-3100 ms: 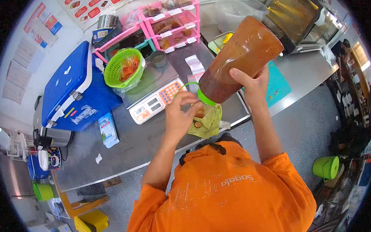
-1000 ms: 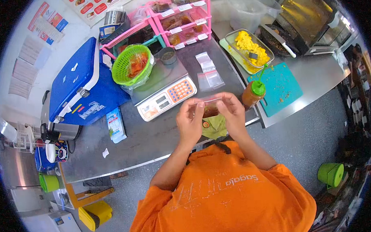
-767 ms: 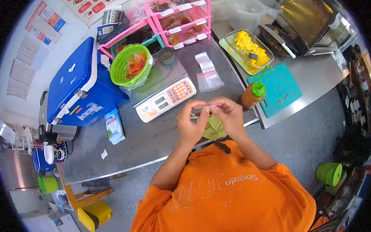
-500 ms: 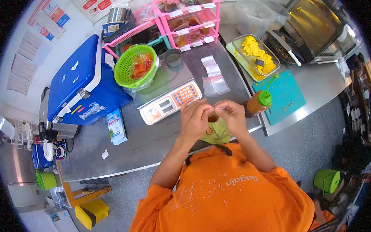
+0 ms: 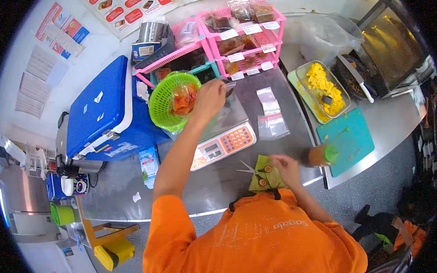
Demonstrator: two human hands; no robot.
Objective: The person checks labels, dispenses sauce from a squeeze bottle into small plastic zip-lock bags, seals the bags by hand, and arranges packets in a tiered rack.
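My left hand (image 5: 210,99) is stretched over the weighing scale (image 5: 223,145), beside a green basket (image 5: 156,106) holding red-orange packets (image 5: 183,99). A small grey cup (image 5: 230,86) is mostly hidden behind this hand. Its fingers point away from me, so their grip is concealed. Near the table's front edge, my right hand (image 5: 288,169) is slightly blurred, fingers extended and apparently holding nothing. Just left of it, scissors (image 5: 261,173) with orange-and-black handles lie on a folded green cloth (image 5: 256,184).
A blue cooler box (image 5: 99,111) stands left of the basket. Clear plastic bags (image 5: 273,127) lie right of the scale. Further right are a sauce bottle (image 5: 318,155), a teal cutting board (image 5: 357,139), a tray of yellow food (image 5: 341,94) and a knife (image 5: 354,74). Pink racks (image 5: 279,50) stand behind.
My hands were together over the cloth, pinching a small brownish packet. The left has moved forward to the cup and basket; the right has drawn aside, uncovering the scissors. The view has shifted.
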